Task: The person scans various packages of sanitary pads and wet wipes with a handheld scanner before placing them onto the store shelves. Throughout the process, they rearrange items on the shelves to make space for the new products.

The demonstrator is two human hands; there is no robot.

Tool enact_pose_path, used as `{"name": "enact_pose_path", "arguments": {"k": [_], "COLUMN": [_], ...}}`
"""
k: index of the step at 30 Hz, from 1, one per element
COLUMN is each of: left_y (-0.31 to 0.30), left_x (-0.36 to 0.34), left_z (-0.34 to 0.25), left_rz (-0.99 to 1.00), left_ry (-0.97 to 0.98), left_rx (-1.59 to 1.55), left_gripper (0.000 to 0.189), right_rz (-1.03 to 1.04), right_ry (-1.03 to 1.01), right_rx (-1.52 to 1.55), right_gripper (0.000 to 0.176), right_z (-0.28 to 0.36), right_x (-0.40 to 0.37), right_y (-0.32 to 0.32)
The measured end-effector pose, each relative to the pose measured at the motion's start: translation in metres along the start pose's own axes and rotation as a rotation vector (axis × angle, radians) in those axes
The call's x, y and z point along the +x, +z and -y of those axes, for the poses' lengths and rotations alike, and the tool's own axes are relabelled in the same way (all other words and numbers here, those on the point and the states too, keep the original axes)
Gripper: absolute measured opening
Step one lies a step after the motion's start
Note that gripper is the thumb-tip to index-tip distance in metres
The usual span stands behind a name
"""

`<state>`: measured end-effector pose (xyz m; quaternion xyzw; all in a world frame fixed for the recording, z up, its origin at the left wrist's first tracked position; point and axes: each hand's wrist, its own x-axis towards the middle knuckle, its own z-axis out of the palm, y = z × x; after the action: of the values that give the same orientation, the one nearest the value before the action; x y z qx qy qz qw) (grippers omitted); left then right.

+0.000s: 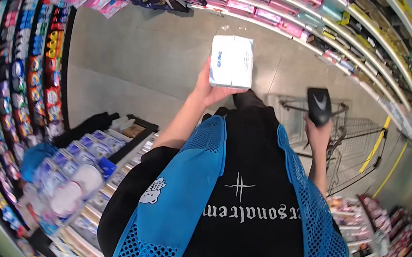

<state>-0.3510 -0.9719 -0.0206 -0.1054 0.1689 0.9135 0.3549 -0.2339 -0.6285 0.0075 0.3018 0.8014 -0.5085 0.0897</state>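
Observation:
My left hand [203, 91] is wrapped round a white package [232, 62] from its left side and below. Blue print shows on the package, and small dark text runs down its right side. In my right hand [318, 133] I grip a handheld barcode scanner [318, 103], black with a pale curved mark on top. Its handle is mostly covered by my fingers. Scanner and package are well apart, both held in front of my body.
A wire shopping cart [355, 143] stands on the grey floor [123, 45] at the right, beyond the scanner. Stocked shelves [315, 10] curve along the far side and right. Another rack [20, 73] of small colourful goods lines the left. Packaged items [77, 161] lie lower left.

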Motion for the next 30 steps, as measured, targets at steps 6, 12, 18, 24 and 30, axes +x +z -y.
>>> {"name": "enact_pose_path", "arguments": {"k": [6, 12, 18, 24, 30], "left_y": [0.028, 0.038, 0.036, 0.013, 0.013], "left_x": [0.031, 0.052, 0.073, 0.095, 0.109], "left_z": [-0.072, -0.118, -0.174, -0.248, -0.298], "left_rz": [-0.194, -0.291, -0.356, -0.257, -0.178], "left_ry": [-0.109, -0.151, -0.274, -0.448, -0.562], "left_rx": [-0.034, -0.153, 0.020, 0.121, 0.269], "left_gripper": [0.069, 0.064, 0.057, 0.055, 0.056], "right_rz": [0.321, 0.242, 0.267, 0.144, -0.058], "right_ry": [-0.110, -0.332, -0.281, -0.203, -0.066], "right_rx": [0.157, 0.111, 0.036, 0.075, 0.112], "right_gripper": [0.031, 0.029, 0.032, 0.034, 0.034], "right_z": [0.119, 0.170, 0.209, 0.240, 0.266], "right_x": [0.028, 0.042, 0.028, 0.004, -0.021], "right_y": [0.078, 0.109, 0.138, 0.211, 0.282]}}
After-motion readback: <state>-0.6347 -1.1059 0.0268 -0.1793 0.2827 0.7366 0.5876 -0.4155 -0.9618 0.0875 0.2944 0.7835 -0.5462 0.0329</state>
